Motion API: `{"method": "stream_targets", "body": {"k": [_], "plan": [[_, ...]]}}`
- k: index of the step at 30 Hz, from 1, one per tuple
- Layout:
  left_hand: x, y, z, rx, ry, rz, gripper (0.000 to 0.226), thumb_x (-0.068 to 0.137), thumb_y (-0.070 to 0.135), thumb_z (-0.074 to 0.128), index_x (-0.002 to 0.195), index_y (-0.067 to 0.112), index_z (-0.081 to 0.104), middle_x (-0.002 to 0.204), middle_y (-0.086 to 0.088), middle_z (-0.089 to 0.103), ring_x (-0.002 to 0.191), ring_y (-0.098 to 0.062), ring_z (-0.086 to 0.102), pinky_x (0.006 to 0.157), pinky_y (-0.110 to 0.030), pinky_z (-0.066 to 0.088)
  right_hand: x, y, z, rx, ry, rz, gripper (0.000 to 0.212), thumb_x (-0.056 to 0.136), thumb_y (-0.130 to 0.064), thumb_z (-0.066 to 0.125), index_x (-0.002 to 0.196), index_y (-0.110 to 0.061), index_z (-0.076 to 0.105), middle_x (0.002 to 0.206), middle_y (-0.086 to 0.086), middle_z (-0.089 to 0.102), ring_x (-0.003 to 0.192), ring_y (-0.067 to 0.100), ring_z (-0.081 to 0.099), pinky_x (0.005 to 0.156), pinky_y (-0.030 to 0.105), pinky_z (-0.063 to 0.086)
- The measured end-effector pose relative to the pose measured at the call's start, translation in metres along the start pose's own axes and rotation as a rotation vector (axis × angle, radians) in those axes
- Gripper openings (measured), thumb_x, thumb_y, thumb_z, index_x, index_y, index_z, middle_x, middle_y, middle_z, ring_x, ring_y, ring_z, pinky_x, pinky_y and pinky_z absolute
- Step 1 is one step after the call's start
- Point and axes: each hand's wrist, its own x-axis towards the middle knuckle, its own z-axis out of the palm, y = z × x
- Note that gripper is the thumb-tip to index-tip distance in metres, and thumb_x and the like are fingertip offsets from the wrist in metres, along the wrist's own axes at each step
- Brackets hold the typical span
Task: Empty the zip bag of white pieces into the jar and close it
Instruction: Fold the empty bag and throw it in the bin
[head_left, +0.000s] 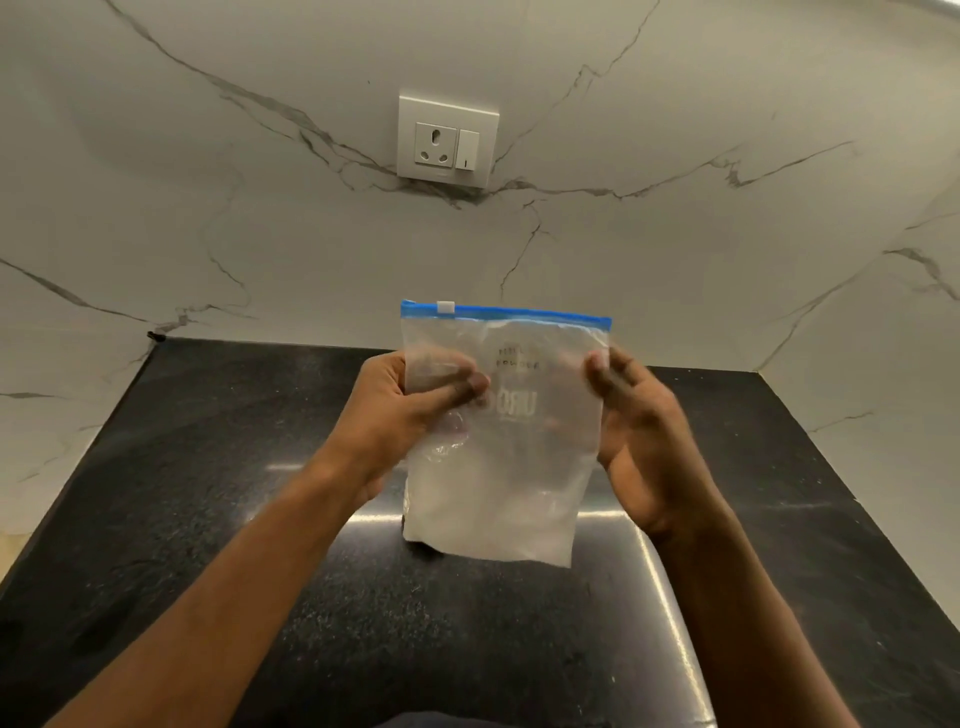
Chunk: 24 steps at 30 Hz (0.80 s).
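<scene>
A clear zip bag (511, 467) with a blue zip strip and a white slider near its left end is held upright above the black counter. White contents fill its lower half. My left hand (410, 410) grips the bag's left side, thumb across the front. My right hand (636, 441) holds the right edge, fingers behind the bag. Through the plastic I make out faint lettering and a dim rounded shape; whether that is the jar I cannot tell. No jar is plainly in view.
The black speckled counter (208, 493) runs from the marble wall toward me. A white wall socket with a switch (447, 137) sits above the bag. Marble walls close in the counter at the back and on both sides.
</scene>
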Motion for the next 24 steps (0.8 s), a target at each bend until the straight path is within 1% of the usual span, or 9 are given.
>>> {"method": "stream_targets", "body": {"k": [2,4,7,9,12,15,19,21,24], "plan": [[0.002,0.002,-0.001,-0.023,0.036,-0.012,0.022,0.083,0.02,0.087,0.103,0.012,0.081,0.1,-0.011,0.084,0.094,-0.024,0.082,0.071,-0.031,0.066,-0.004,0.01,-0.002,-0.18,-0.118,0.045,0.046,0.091,-0.024,0.076,0.135,-0.019,0.062,0.126,0.007,0.075,0.113,0.028,0.074,0.086,0.046,0.063],[0.004,0.003,-0.005,-0.013,0.039,-0.045,0.027,0.081,0.025,0.086,0.107,0.017,0.08,0.104,-0.008,0.084,0.096,-0.023,0.082,0.074,-0.034,0.067,-0.006,0.018,-0.003,-0.288,-0.138,0.061,0.035,0.095,-0.015,0.072,0.128,-0.024,0.066,0.119,0.006,0.078,0.106,0.029,0.076,0.08,0.041,0.065],[0.0,0.0,-0.015,0.006,-0.108,-0.198,0.04,0.087,0.026,0.082,0.125,0.024,0.071,0.114,-0.002,0.082,0.102,-0.021,0.08,0.074,-0.032,0.066,-0.006,0.025,-0.004,-0.228,-0.059,0.061,0.026,0.096,-0.009,0.07,0.113,-0.027,0.077,0.113,0.007,0.08,0.098,0.029,0.078,0.073,0.037,0.065],[-0.005,-0.006,-0.018,0.018,-0.204,-0.291,0.04,0.093,0.023,0.078,0.131,0.024,0.067,0.119,-0.003,0.081,0.105,-0.023,0.08,0.076,-0.034,0.066,-0.004,0.026,-0.006,-0.186,-0.019,0.067,0.024,0.097,-0.013,0.069,0.115,-0.027,0.076,0.115,0.005,0.079,0.101,0.029,0.078,0.074,0.04,0.065],[-0.009,-0.012,-0.018,0.007,-0.122,-0.335,0.031,0.099,0.019,0.071,0.13,0.019,0.068,0.113,-0.003,0.082,0.1,-0.024,0.081,0.073,-0.034,0.066,-0.004,0.03,-0.01,-0.269,-0.105,0.124,0.034,0.098,-0.024,0.069,0.13,-0.033,0.062,0.12,0.0,0.077,0.105,0.029,0.077,0.076,0.051,0.066],[-0.008,-0.014,-0.019,-0.015,-0.095,-0.343,0.027,0.102,0.013,0.067,0.127,0.02,0.069,0.111,-0.005,0.082,0.095,-0.024,0.081,0.069,-0.031,0.065,-0.005,0.032,-0.012,-0.304,-0.161,0.166,0.041,0.096,-0.012,0.071,0.129,-0.035,0.061,0.119,0.001,0.077,0.1,0.031,0.078,0.07,0.051,0.066],[-0.009,-0.014,-0.021,-0.115,-0.095,-0.37,0.035,0.103,-0.005,0.054,0.126,0.015,0.072,0.115,-0.012,0.081,0.087,-0.024,0.082,0.062,-0.029,0.065,-0.002,0.034,-0.015,-0.06,-0.019,0.173,0.039,0.095,0.0,0.054,0.116,-0.026,0.075,0.111,0.011,0.079,0.079,0.026,0.078,0.05,0.028,0.06],[-0.01,-0.014,-0.021,-0.297,-0.084,-0.422,0.035,0.106,-0.006,0.043,0.122,0.008,0.072,0.112,-0.02,0.081,0.081,-0.024,0.082,0.06,-0.028,0.066,0.001,0.038,-0.015,0.172,0.094,0.272,0.038,0.104,0.002,0.041,0.117,-0.015,0.072,0.108,0.017,0.08,0.071,0.02,0.079,0.05,0.023,0.06],[-0.012,-0.017,-0.024,-0.593,-0.1,-0.488,0.038,0.1,-0.002,0.038,0.123,0.004,0.068,0.118,-0.025,0.078,0.093,-0.029,0.082,0.069,-0.035,0.069,0.003,0.049,-0.013,0.461,0.229,0.375,0.029,0.109,-0.005,0.038,0.12,-0.01,0.065,0.106,0.021,0.08,0.074,0.018,0.081,0.052,0.023,0.062]]}}
